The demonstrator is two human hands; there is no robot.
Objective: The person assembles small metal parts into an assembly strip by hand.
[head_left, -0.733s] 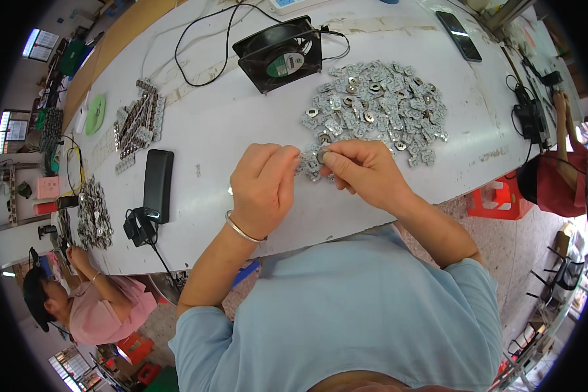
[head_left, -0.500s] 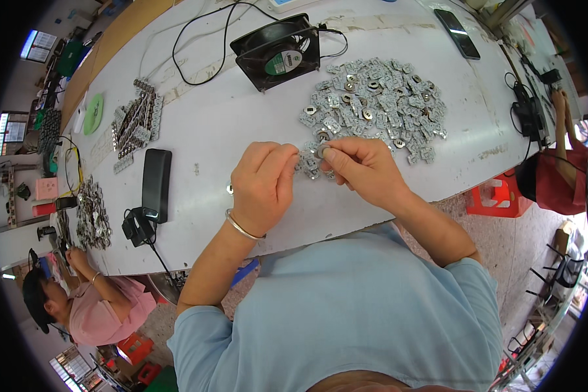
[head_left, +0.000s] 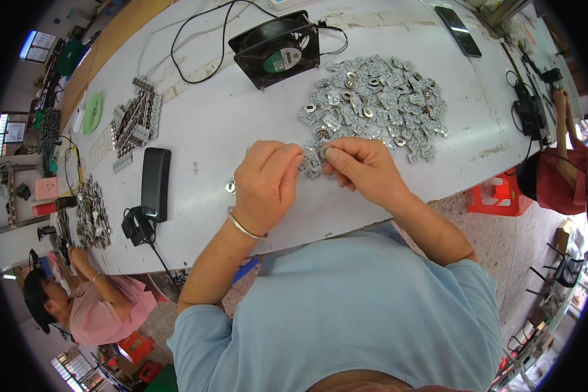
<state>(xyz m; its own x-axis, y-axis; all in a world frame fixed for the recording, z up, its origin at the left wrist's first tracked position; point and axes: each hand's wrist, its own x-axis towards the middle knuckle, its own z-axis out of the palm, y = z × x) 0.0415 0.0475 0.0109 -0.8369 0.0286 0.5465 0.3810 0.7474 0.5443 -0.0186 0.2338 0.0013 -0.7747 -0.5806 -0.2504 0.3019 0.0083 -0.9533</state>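
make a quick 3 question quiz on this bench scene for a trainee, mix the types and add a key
1. True or false: the right hand pinches a small round metal piece.

2. Which of the person's own wrists wears the silvery bracelet?
A) right
B) left
C) both

3. Fill the blank: in the picture, the black fan stands to the ____ of the top of the pile of small metal parts.

Key: 1. true; 2. B; 3. left

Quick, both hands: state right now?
Left hand: closed; any held part can't be made out.
Right hand: closed, pinching a round metal part.
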